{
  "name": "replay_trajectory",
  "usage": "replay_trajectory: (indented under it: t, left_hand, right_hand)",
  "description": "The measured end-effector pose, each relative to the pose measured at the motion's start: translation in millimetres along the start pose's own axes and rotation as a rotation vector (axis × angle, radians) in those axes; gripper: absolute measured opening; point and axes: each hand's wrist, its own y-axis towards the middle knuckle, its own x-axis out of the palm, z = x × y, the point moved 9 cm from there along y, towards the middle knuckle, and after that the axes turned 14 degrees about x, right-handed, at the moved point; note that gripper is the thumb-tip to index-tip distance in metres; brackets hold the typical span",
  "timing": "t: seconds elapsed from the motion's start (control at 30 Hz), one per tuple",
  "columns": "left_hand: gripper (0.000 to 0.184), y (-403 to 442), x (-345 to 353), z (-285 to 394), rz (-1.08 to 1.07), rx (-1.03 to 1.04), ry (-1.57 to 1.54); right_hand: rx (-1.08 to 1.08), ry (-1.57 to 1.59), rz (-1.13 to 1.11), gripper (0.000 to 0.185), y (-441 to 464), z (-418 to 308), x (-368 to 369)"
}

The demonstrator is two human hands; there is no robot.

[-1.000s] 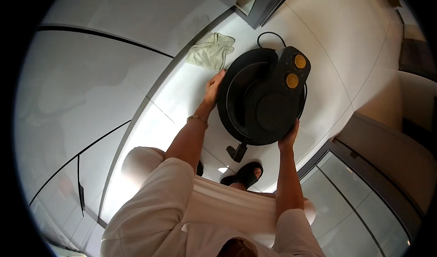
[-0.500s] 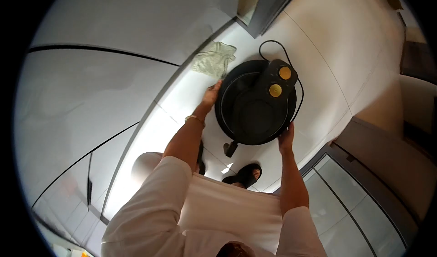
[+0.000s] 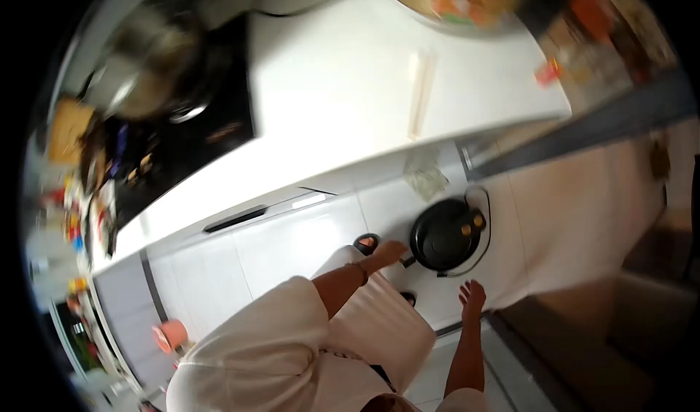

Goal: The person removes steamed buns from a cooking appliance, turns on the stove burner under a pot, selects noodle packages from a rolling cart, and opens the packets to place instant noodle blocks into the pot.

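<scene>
A round black electric pan with two gold knobs rests on the tiled floor, and its black cord curves around the right side. My left hand is beside the pan's short handle, apart from the pan's body; motion blur hides how its fingers are set. Below the pan, my right hand hangs in the air with its fingers apart and nothing in it. A pale green cloth lies on the floor just above the pan, by the cabinet base.
A white countertop runs above, with chopsticks near its edge. On the left, a steel pot sits over the black cooktop. An orange bucket stands at lower left. A grey door frame is at right.
Both hands have let go of the pan's sides and drawn back toward me. The view has risen and turned left, bringing the countertop and cooktop into sight.
</scene>
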Motion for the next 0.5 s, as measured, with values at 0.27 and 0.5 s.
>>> replay_trajectory:
  t: [0.27,0.5]
  left_hand:
    - [0.034,-190,-157,28,0.166,-0.476,-0.426]
    - [0.044,-432,-77,36,0.786,-1.12,-0.676]
  right_hand:
    - [-0.477,-0.537,-0.296,0.027,-210,-121,141]
    - [-0.78,-0.709,-0.735,0.027,-361,-126,341]
